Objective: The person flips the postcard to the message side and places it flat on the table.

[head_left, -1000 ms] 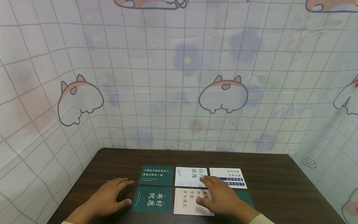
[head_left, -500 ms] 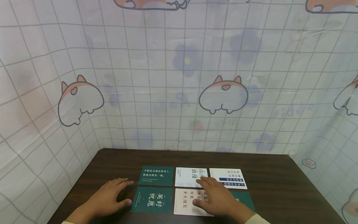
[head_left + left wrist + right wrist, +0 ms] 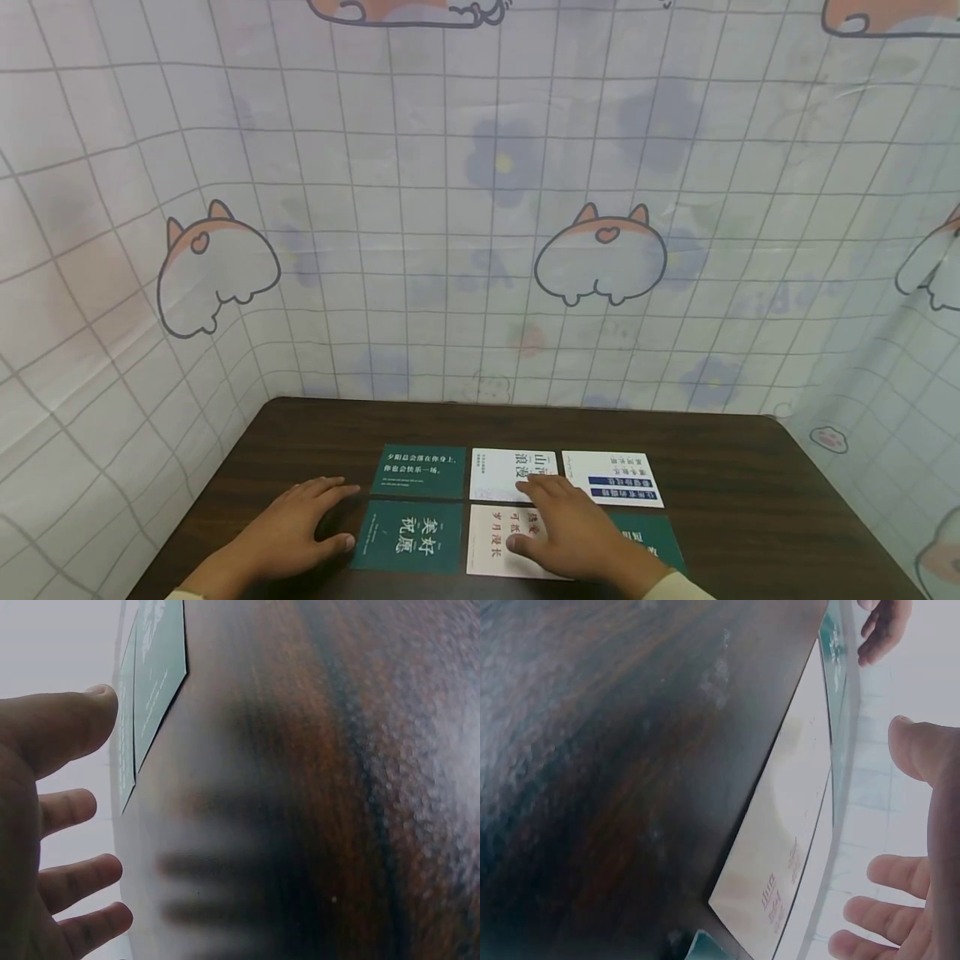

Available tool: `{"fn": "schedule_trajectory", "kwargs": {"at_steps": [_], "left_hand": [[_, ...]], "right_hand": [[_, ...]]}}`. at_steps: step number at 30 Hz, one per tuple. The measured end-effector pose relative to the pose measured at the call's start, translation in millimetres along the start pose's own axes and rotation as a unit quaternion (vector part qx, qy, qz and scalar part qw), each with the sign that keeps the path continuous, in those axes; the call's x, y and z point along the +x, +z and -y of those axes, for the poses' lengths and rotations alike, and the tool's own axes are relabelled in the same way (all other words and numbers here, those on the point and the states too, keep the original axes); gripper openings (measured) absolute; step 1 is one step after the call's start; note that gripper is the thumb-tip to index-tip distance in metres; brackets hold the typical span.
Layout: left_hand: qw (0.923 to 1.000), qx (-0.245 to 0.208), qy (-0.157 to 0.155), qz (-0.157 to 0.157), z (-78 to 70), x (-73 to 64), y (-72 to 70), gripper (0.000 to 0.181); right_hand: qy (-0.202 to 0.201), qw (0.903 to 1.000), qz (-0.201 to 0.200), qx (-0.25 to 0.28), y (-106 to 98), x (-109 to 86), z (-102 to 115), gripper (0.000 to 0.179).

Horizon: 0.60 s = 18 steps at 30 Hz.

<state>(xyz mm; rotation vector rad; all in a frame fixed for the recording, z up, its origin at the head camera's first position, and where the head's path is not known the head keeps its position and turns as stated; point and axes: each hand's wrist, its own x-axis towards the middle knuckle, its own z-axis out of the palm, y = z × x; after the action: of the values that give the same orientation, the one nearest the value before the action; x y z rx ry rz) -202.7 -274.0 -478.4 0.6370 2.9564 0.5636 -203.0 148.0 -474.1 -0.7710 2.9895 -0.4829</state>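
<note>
Several printed cards lie in two rows of three on the dark wooden table. My left hand (image 3: 281, 529) has relaxed, spread fingers beside the green cards, the upper-left green card (image 3: 417, 471) and the lower-left green card (image 3: 408, 535). In the left wrist view it stands above its shadow on the wood, holding nothing. Over the pale pink card (image 3: 487, 542) hovers my right hand (image 3: 573, 529), its fingers loosely spread and nothing in it. It hides part of the lower-right green card (image 3: 660, 533), and its fingertips overlap the upper-middle white card (image 3: 495, 475).
A white card with blue bars (image 3: 615, 479) lies at the row's upper right. The dark tabletop (image 3: 735, 500) reaches back to a white grid-patterned curtain (image 3: 420, 275) with cartoon corgi prints, which also stands along both sides.
My right hand has drifted left over the pink card, uncovering more of the lower-right green card and the blue-barred card. The left hand stays almost where it was.
</note>
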Motion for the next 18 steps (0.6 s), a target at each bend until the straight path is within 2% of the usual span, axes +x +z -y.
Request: {"fn": "schedule_trajectory", "kwargs": {"at_steps": [9,18], "left_hand": [[0.9999,-0.007,-0.01,0.008,-2.1,1.3,0.3,0.074],[0.9997,-0.021,-0.003,0.012,-1.5,3.0,1.2,0.072]], "right_hand": [[-0.007,0.9998,0.006,-0.015,9.8,5.9,3.6,0.079],[-0.018,0.9997,-0.006,-0.016,11.5,9.8,10.2,0.076]]}}
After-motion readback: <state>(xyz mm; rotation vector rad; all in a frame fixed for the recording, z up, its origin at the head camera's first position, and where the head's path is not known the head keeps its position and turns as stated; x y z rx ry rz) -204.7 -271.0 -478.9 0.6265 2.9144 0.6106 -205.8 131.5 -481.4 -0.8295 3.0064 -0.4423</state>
